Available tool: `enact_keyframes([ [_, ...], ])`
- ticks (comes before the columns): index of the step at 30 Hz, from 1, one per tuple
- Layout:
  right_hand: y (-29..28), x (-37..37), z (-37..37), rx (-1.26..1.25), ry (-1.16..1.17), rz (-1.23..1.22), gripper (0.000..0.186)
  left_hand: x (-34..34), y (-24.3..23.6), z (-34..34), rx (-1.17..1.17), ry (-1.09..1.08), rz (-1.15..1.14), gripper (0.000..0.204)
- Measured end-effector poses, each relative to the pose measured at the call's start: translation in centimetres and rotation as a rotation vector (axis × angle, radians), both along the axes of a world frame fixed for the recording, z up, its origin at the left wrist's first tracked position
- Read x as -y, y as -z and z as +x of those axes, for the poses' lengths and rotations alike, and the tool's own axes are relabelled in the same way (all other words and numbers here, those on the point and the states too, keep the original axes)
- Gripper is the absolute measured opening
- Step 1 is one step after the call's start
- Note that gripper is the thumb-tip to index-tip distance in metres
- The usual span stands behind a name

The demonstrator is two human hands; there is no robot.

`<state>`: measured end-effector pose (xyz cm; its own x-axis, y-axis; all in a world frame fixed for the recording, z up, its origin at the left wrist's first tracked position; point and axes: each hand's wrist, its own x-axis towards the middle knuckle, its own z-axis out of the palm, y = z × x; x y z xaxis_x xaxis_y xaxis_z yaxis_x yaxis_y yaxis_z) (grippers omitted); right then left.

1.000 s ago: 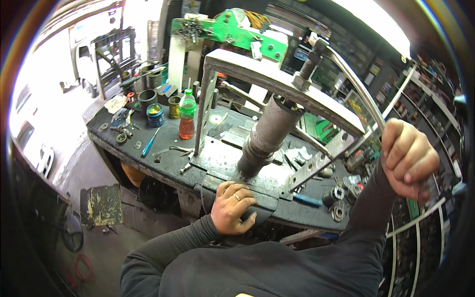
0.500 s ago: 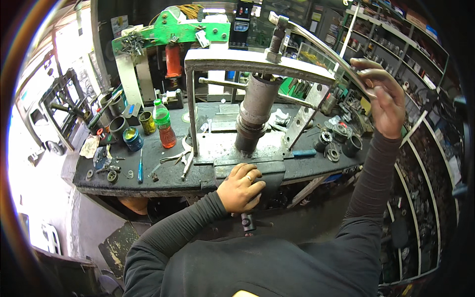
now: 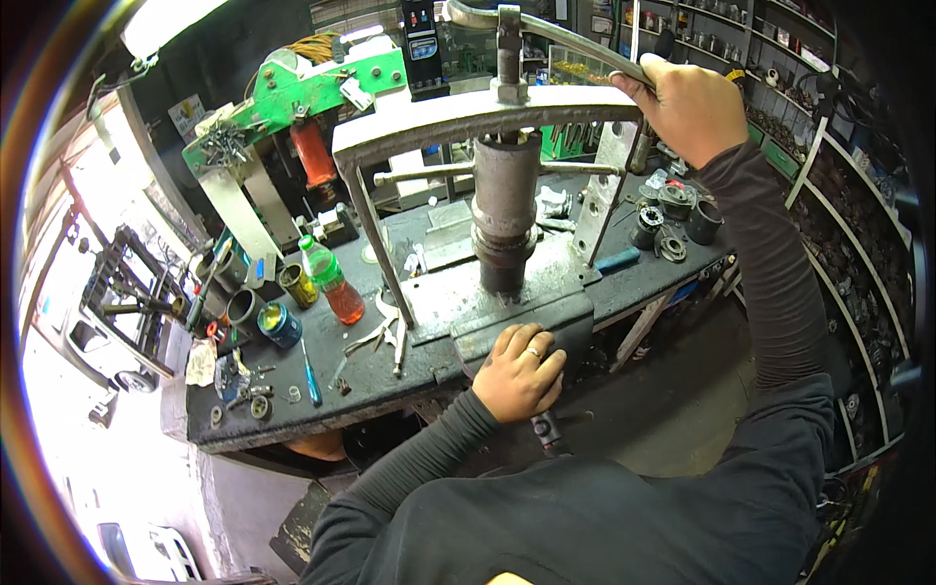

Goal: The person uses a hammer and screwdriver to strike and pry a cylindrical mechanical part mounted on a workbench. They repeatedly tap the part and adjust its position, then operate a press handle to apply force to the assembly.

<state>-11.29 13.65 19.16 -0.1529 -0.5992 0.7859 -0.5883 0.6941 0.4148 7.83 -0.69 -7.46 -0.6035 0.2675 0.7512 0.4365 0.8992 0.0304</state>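
Note:
My right hand (image 3: 694,105) is closed around the end of a long curved metal wrench (image 3: 575,41). The wrench's other end sits at the head of a threaded screw (image 3: 508,58), which passes through the top bar of a steel press frame (image 3: 429,125). Below the screw, a greasy metal cylinder (image 3: 506,190) stands upright inside the frame, with a rod sticking out on each side. My left hand (image 3: 522,372) rests on the vise (image 3: 570,317) at the bench's front edge, fingers slightly bent over its top, a ring on one finger.
On the dark workbench (image 3: 409,375) lie locking pliers (image 3: 398,341), a blue screwdriver (image 3: 310,372) and several metal parts. A green-and-red bottle (image 3: 333,281) stands near open cans. A green press (image 3: 312,96) is behind. Shelves of parts (image 3: 858,253) line the right side.
My right hand has gone from loose fingers at the wrench end to a closed grip. The wrench end has swung away from me. My left hand stays on the vise; the view has shifted.

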Motion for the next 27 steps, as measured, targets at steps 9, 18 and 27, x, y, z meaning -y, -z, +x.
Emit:
enact_keyframes([
  [9, -2.2, -2.7, 0.6, -0.053, 0.041, 0.091, 0.058, 0.7, 0.1, 0.2, -0.010, -0.045, 0.144, 0.030],
  [18, -4.9, -1.6, -5.8, 0.075, -0.265, -0.116, 0.054, 0.2, 0.0, 0.1, 0.006, -0.033, 0.147, 0.029],
  [27, -4.4, -0.3, -6.7, -0.172, -0.207, -0.336, 0.030, 0.2, -0.2, 0.1, 0.047, 0.036, 0.022, 0.031],
])
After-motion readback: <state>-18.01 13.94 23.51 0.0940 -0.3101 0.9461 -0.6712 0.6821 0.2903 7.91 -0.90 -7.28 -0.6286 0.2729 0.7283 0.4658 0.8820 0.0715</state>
